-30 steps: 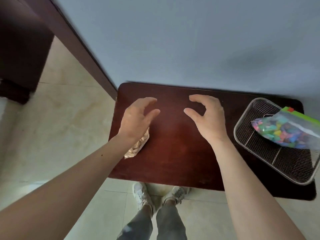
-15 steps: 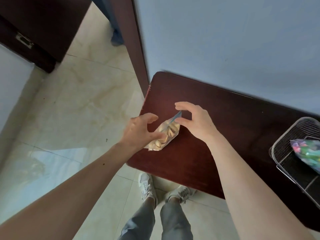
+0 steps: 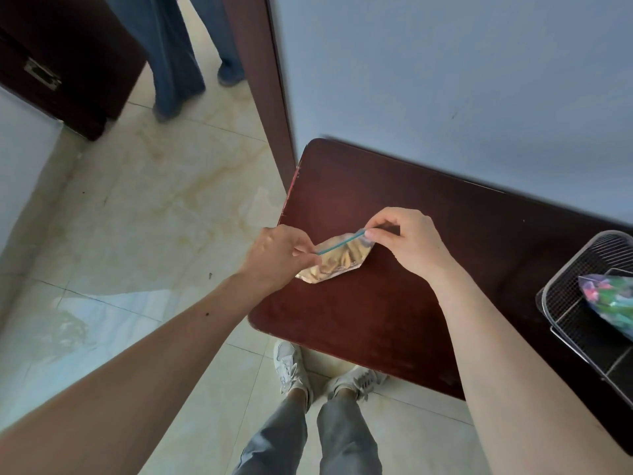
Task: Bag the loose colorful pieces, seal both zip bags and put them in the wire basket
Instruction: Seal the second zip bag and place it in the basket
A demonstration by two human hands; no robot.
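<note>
Head: zip bag [image 3: 334, 260] btwn both grips.

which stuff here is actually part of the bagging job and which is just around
Part of the job:
left hand
right hand
tan zip bag, pinched at both ends
colorful bag
wire basket
table

Just around:
dark cabinet
bystander's legs

I read this as an indoor room, likely a home or plain office. I see a glossy cream tile floor [image 3: 144, 207], a bare pale blue wall [image 3: 445, 80], a dark wooden door frame [image 3: 270, 97], a small dark wood table [image 3: 359, 303] against the wall, and a dark cabinet [image 3: 61, 46] at far left.
</note>
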